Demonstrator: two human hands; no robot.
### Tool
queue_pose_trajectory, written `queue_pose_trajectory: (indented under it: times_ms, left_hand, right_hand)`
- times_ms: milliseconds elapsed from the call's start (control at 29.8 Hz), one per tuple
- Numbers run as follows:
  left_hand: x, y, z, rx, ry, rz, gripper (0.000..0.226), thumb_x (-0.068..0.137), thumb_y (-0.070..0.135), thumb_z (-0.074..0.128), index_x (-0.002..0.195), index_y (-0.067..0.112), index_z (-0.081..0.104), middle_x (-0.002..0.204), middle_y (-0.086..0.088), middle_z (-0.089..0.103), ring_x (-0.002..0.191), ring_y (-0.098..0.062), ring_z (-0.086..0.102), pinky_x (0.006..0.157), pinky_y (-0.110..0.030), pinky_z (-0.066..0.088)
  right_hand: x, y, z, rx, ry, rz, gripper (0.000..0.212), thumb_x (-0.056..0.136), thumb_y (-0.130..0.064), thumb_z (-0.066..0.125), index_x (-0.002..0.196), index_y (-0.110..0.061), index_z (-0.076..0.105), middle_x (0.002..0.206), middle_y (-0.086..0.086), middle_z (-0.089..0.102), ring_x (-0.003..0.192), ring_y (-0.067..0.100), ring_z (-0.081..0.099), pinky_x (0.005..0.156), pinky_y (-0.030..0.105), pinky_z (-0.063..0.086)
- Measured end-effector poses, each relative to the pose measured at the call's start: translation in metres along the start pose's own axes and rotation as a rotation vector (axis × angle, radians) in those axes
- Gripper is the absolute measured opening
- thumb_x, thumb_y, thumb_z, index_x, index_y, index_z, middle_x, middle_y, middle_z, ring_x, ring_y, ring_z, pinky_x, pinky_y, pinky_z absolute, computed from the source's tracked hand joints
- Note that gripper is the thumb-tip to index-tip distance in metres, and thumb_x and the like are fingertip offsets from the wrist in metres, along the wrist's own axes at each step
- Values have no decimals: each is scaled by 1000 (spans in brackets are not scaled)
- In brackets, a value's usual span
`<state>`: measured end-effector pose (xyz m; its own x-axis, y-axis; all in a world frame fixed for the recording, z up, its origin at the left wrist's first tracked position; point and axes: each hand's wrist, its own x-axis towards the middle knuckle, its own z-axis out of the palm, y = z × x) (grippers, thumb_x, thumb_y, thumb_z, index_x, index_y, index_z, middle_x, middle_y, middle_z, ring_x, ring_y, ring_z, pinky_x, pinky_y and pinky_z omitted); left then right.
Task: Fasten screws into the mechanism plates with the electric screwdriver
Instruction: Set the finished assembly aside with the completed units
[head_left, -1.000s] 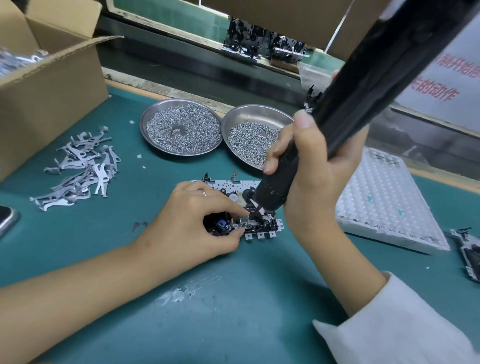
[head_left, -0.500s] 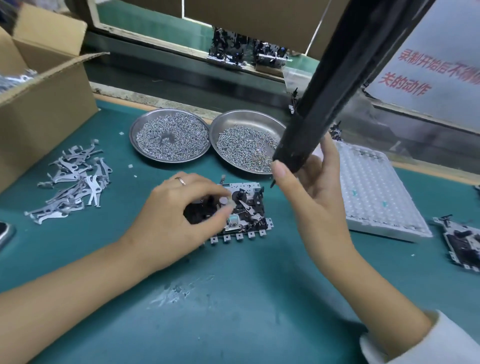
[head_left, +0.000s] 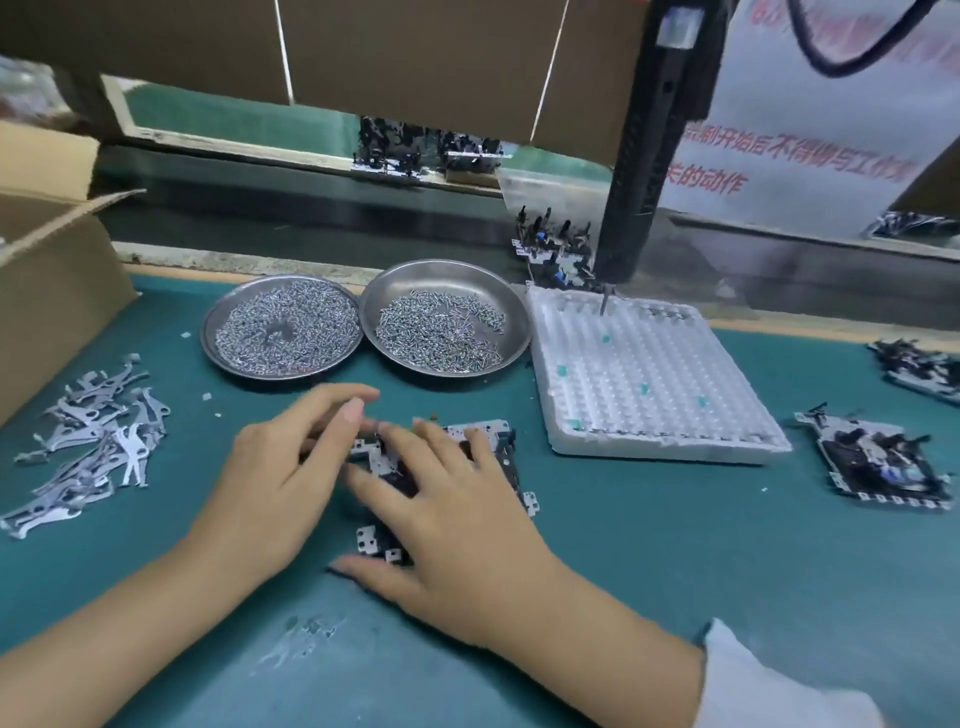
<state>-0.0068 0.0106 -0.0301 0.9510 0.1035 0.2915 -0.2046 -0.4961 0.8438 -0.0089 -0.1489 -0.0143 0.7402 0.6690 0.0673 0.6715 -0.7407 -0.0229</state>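
both hands are down on the mechanism plate, which lies flat on the green mat in front of the two steel dishes. the electric screwdriver hangs by itself over the far edge of the white foam tray, its bit pointing down and nobody touching it, so i'd guess the plate is being turned or lined up for a screw, not driven right now.

the right hand lies palm down over the near part of the plate, fingers spread wide and fairly straight, thumb out at the plate's near corner. the left hand comes in from the side, fingers loosely bent with the tips at the plate's far left edge; motion blur keeps me from telling whether they pinch the edge or only touch it.

the screws sit heaped in the right dish and a finer lot in the left dish, both just past the plate, handy to reach. loose metal levers are scattered to the left, and another assembled mechanism rests to the right of the tray.
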Motion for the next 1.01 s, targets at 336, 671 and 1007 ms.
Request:
queue_pose_trajectory:
  times_ms: [336,671,1007]
  left_hand:
    - [-2,-22,4,-29,-44,133,44,85,71,36,108,43,61,94,21,71,84,5,66,80,-7,44]
    - [16,-70,9,-28,-24,90,51,92,65,39,124,30,58,103,14,70,93,-3,66,80,-30,49]
    - [14,-48,9,-25,2,70,54,85,74,39,115,36,63,100,17,70,91,0,65,81,-30,48]
  right_hand:
    - [-102,39,4,-132,133,132,37,79,-64,52,87,-33,72,126,5,63,103,19,66,86,49,52]
    - [-188,133,-6,-298,211,850,29,61,-1,76,89,-10,77,105,12,71,95,40,67,78,61,50]
    - [-167,183,-20,-318,51,1049,51,87,-6,53,136,-20,50,147,4,41,133,26,36,107,47,27]
